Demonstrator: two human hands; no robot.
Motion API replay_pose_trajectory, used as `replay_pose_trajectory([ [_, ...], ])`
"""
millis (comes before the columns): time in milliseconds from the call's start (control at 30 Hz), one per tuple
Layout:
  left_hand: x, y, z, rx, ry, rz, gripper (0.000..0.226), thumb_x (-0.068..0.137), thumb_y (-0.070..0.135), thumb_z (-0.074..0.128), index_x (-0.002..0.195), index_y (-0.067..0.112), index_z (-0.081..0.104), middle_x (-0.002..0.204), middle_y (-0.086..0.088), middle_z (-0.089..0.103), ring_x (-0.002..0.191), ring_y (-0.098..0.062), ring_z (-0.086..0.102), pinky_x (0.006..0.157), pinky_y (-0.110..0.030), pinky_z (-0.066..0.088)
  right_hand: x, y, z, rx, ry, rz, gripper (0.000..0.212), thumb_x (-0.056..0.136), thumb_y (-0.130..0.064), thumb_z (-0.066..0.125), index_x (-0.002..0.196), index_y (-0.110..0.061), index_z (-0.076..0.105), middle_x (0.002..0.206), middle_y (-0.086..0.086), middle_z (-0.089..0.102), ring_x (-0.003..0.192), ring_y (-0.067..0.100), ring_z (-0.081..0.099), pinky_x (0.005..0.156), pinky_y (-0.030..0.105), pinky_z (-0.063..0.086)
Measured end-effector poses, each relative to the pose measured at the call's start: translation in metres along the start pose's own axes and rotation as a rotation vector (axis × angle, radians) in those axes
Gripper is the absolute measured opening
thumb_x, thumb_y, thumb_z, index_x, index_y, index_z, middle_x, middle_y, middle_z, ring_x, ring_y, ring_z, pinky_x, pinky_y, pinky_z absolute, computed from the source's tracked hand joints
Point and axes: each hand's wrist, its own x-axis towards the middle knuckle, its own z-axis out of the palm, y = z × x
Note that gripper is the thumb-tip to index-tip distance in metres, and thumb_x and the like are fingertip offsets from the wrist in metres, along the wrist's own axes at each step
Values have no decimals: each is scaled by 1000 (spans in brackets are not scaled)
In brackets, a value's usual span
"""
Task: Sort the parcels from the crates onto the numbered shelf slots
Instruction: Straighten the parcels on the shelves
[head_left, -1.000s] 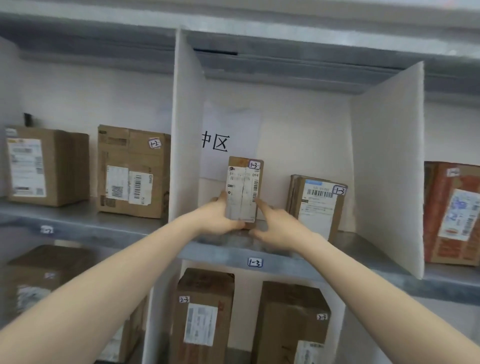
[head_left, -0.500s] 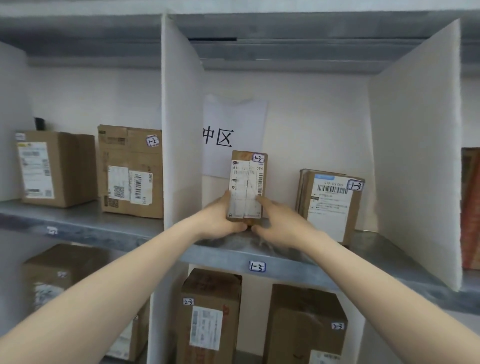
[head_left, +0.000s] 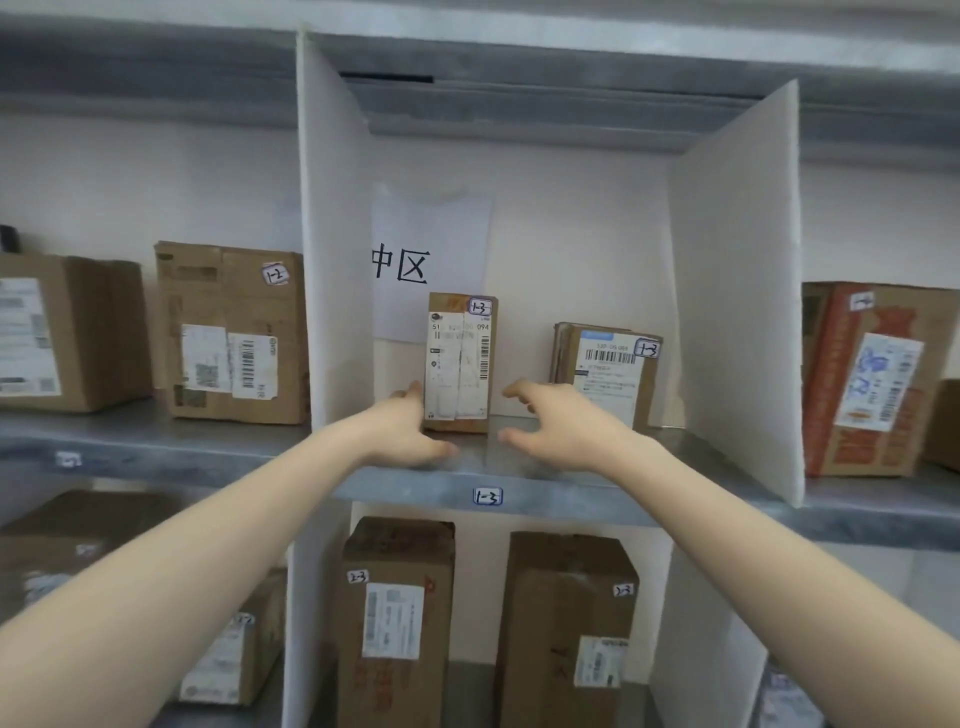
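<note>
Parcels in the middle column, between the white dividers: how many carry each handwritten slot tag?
Tagged 1-3: 2, the narrow parcel and the wide parcel
Tagged 2-3: 2, the lower left parcel and the lower right parcel
Total: 4

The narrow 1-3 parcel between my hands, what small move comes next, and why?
Probably draw the left hand away: the narrow 1-3 parcel stands upright on the shelf above the 1-3 tag, and the right hand is open and clear of it.
</note>
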Motion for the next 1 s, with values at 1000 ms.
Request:
replay_pose_trajectory([
  [1000, 41, 119, 65, -287, 122, 207, 63, 86, 26, 70, 140, 21, 40, 138, 1, 54, 123, -15, 51, 89, -19, 35, -50, 125, -19, -60, -73, 150, 88, 89, -48, 60, 155, -27, 4, 145, 11, 47, 124, 29, 51, 101, 41, 46],
])
